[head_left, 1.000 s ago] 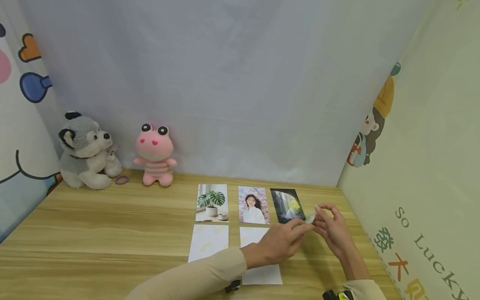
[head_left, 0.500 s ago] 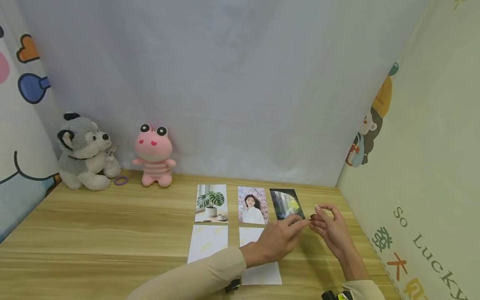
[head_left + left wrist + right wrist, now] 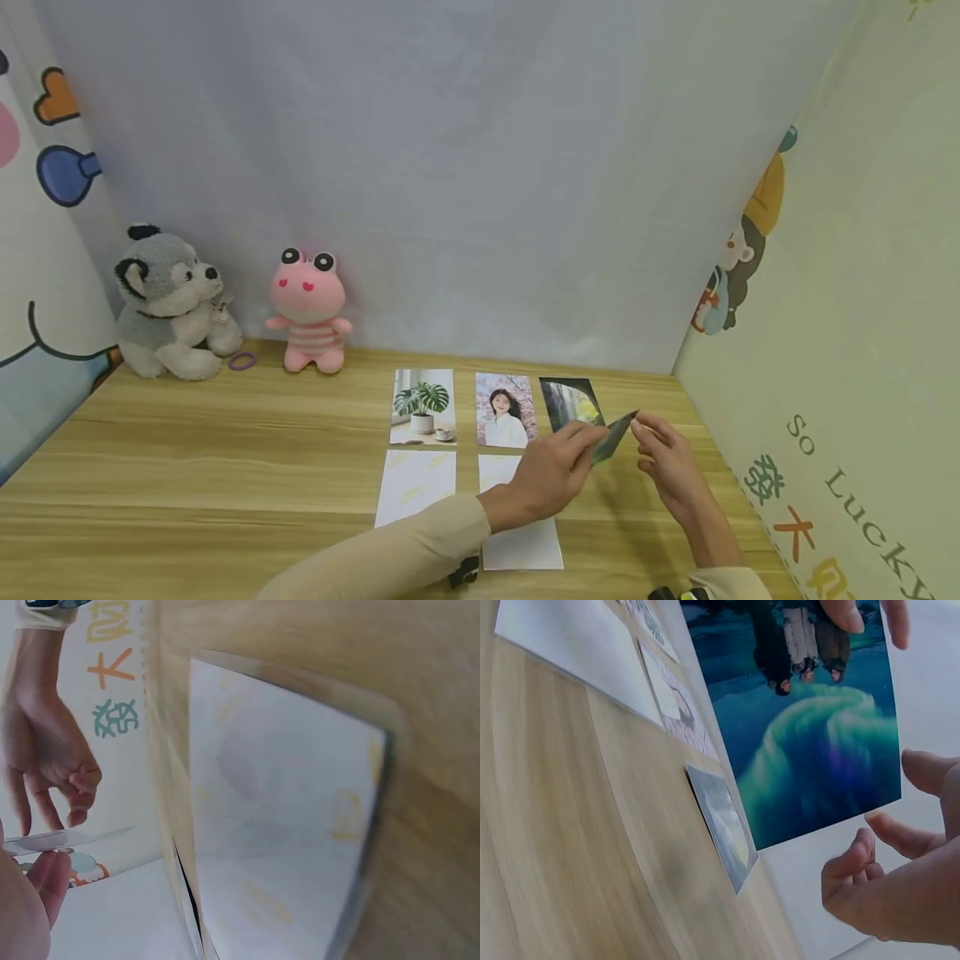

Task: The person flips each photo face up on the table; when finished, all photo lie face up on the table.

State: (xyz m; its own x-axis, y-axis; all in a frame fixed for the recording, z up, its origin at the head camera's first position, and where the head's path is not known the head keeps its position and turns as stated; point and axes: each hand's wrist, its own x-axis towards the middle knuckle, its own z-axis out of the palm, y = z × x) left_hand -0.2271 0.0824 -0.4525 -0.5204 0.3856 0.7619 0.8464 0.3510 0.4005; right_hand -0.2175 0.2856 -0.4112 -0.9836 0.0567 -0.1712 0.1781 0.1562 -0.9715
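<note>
A glossy photo print (image 3: 613,439) is held up in the air, tilted, by my left hand (image 3: 549,471), which pinches its near edge. The right wrist view shows its face (image 3: 817,750): green northern lights and several standing people, upside down there. Left-hand fingers (image 3: 844,611) overlap the end with the people. My right hand (image 3: 671,467) is at the opposite end, thumb and fingers spread around a corner, fingertips right at the edge. Below and behind lies a waterfall photo (image 3: 570,400), partly covered by the left hand in the head view.
A plant photo (image 3: 422,408) and a portrait photo (image 3: 507,412) lie in the same back row. In front are two white sheets (image 3: 416,483) (image 3: 525,550) with faint yellow marks, one partly under the left arm. Plush toys (image 3: 309,308) and a purple ring (image 3: 242,360) stand further left.
The held photo has turned from a pale side, through edge-on, to its dark green picture side. My right fingers have spread from their pinch; the left hand shifted slightly left.
</note>
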